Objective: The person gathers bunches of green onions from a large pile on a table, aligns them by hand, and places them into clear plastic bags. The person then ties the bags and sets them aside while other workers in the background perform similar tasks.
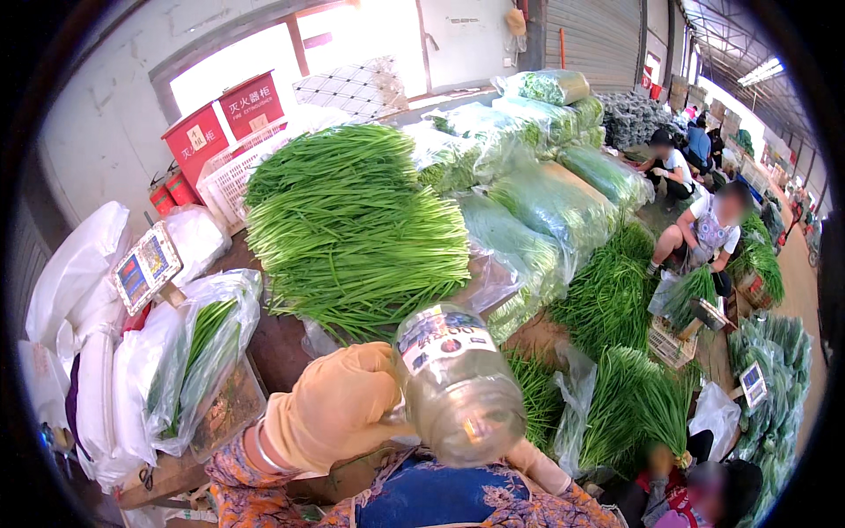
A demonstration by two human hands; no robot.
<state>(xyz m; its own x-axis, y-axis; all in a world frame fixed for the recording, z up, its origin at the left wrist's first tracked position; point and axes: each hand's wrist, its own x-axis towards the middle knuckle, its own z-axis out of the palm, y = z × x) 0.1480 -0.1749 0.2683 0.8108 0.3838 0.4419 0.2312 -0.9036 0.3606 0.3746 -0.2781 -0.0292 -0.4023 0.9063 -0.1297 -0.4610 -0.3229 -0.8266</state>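
Observation:
A large clear jar [471,414] with a white label is raised close in front of me, tilted. My left hand [330,409], in a pale orange glove, is closed against its left side and grips it. At the jar's lower right, my right hand [539,466] shows only in part. The jar hides its fingers, so whether they touch the jar does not show. Beyond the jar, a big heap of green chives [352,220] lies on the table, stalk ends toward the right. The jar looks see-through, with a little glare near its lower end.
Plastic-bagged greens [546,207] are stacked at the back right. White sacks and a sign board [147,267] stand at left, near red extinguisher boxes [224,123]. Loose chives [616,273] lie on the floor at right, where several people crouch among bundles.

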